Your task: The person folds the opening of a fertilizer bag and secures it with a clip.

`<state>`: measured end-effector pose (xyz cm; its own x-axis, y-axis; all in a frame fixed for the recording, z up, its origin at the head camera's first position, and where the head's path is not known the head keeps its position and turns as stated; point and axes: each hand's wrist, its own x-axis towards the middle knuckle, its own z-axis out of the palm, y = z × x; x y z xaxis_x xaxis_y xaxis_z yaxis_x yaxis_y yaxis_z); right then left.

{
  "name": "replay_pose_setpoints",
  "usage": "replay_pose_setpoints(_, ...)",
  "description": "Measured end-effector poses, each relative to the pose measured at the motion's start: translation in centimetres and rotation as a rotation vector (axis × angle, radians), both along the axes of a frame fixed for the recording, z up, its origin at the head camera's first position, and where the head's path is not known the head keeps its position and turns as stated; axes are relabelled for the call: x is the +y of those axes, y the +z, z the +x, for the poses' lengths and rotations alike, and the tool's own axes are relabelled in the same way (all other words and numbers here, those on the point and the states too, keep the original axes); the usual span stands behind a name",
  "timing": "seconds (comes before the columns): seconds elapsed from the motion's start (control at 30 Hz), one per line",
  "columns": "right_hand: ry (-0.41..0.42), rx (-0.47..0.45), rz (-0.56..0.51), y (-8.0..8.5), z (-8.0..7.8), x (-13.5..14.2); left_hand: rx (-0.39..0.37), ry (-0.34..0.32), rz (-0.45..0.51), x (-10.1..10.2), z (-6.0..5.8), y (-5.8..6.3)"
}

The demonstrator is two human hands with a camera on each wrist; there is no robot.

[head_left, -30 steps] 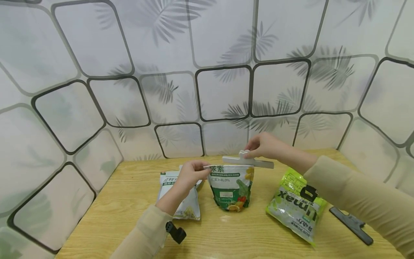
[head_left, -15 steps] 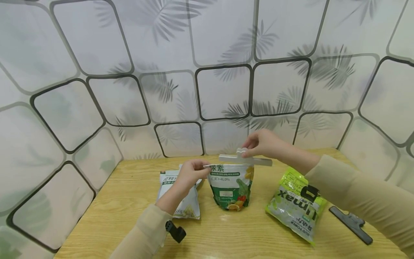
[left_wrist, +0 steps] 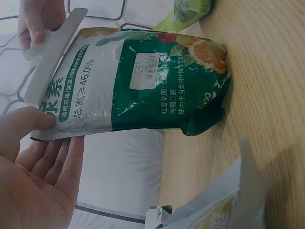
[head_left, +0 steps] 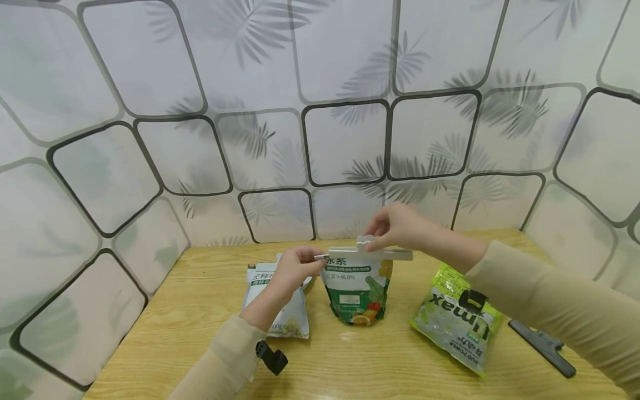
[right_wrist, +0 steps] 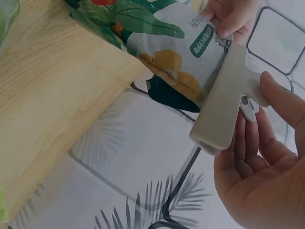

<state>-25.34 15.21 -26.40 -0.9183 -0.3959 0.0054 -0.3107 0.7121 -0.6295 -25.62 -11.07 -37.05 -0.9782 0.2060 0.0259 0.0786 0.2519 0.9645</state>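
A green and white bag stands upright in the middle of the wooden table. My left hand pinches its top left corner, thumb in front and fingers behind, as the left wrist view shows. My right hand pinches the handle of a white bag clip between thumb and fingers. The clip's long bar lies along the bag's top edge and covers part of the printing there. Its right end sticks out past the bag's side. Whether the clip grips the bag's edge or only straddles it, I cannot tell.
A pale white bag sits behind my left forearm. On the right lies a lime-green and silver bag, with a dark clip beyond it, partly under my right sleeve. A patterned curtain borders the table behind.
My right hand has moved the white clip left and then down onto the bag's top edge. The left hand and the bag have stayed in place.
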Motion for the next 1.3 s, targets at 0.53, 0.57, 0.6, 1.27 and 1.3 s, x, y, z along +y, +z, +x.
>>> replay_pose_setpoints(0.53,0.035,0.024,0.0,-0.1,0.1,-1.0,-0.006,-0.001,-0.009,-0.1,0.1,-0.2)
replay_pose_setpoints(0.57,0.036,0.026,0.0,-0.1,0.1,-1.0,-0.007,-0.001,-0.009,-0.1,0.1,-0.2)
replay_pose_setpoints(0.6,0.035,0.027,0.001,-0.1,0.1,-1.0,-0.008,-0.002,-0.009,-0.1,0.1,-0.2)
replay_pose_setpoints(1.27,0.018,0.091,0.001,-0.1,-0.5,-1.4,-0.008,-0.011,0.0,-0.2,-0.2,-0.1)
replay_pose_setpoints(1.3,0.017,0.088,-0.001,-0.1,-0.6,-1.4,-0.007,-0.013,0.0,-0.2,-0.2,-0.1)
